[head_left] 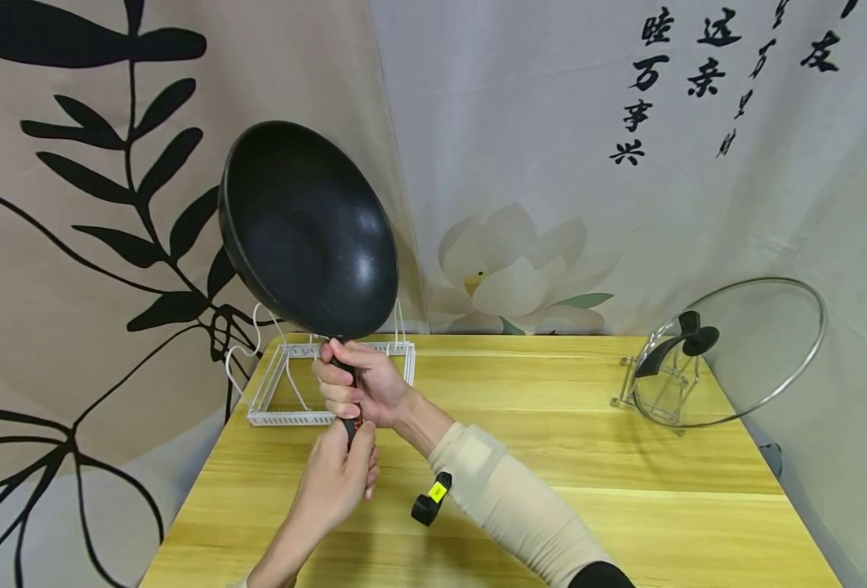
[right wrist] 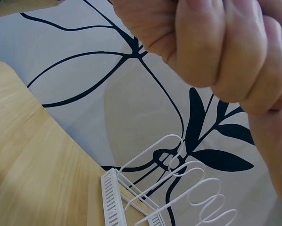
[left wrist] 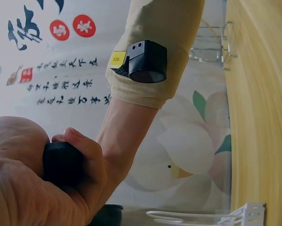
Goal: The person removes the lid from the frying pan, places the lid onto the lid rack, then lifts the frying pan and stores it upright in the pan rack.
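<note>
A deep black wok point(head_left: 309, 229) is raised above the back left of the table, its hollow inside facing me and its handle point(head_left: 350, 429) pointing down. My right hand point(head_left: 375, 384) grips the handle just below the pan. Lower down, my left hand point(head_left: 338, 478) wraps the handle's end, thumb along it. In the left wrist view, the black handle end point(left wrist: 63, 162) pokes out of the left fist point(left wrist: 32, 183). The right wrist view has the curled fingers of the right hand point(right wrist: 226, 52), with the wok out of sight.
Behind the hands, a white wire rack point(head_left: 286, 419) stands on the wooden table point(head_left: 536, 457) at the back left. At the back right, a glass lid point(head_left: 764, 351) with a black knob leans in a small metal stand point(head_left: 628, 384). Printed cloth point(head_left: 507, 163) hangs behind the table.
</note>
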Demonstrator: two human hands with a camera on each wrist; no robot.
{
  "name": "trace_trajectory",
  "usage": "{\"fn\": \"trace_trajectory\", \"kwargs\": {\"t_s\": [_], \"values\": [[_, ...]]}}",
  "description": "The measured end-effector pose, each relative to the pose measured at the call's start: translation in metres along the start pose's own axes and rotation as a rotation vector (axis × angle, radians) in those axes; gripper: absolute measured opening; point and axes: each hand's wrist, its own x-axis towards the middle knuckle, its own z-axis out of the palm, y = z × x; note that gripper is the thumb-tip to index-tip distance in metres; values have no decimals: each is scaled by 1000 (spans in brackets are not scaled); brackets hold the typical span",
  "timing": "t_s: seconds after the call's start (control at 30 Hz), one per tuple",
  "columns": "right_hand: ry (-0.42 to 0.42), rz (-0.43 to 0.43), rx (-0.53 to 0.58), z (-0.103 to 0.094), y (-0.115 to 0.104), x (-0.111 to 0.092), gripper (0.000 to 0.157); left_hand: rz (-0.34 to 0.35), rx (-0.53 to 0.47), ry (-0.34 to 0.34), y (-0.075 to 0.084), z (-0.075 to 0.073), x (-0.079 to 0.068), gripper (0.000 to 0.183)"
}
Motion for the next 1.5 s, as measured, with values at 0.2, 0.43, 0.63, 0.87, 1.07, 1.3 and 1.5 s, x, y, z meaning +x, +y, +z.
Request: {"fn": "trace_trajectory", "kwargs": {"t_s": [0.2,0.43,0.63,0.87,1.07,1.3,1.5], "values": [[-2,8,9,-1,2,1,46,-2,33,31,0,1,-2,37],[-17,8,46,-1,6,2,48,-10,74,40,1,-1,-5,38],[-24,12,81,-2,10,2,48,-31,74,34,1,-3,-8,36],[-16,9,101,-5,16,1,47,-37,91,27,0,-4,-10,38],[-5,7,115,-7,21,-1,44,-38,98,35,-1,-4,-11,40],[-1,6,139,-9,26,-5,43,-53,124,32,-5,-3,-15,42],[-1,4,167,-11,30,-7,46,-60,115,23,-7,-3,-16,42]]}}
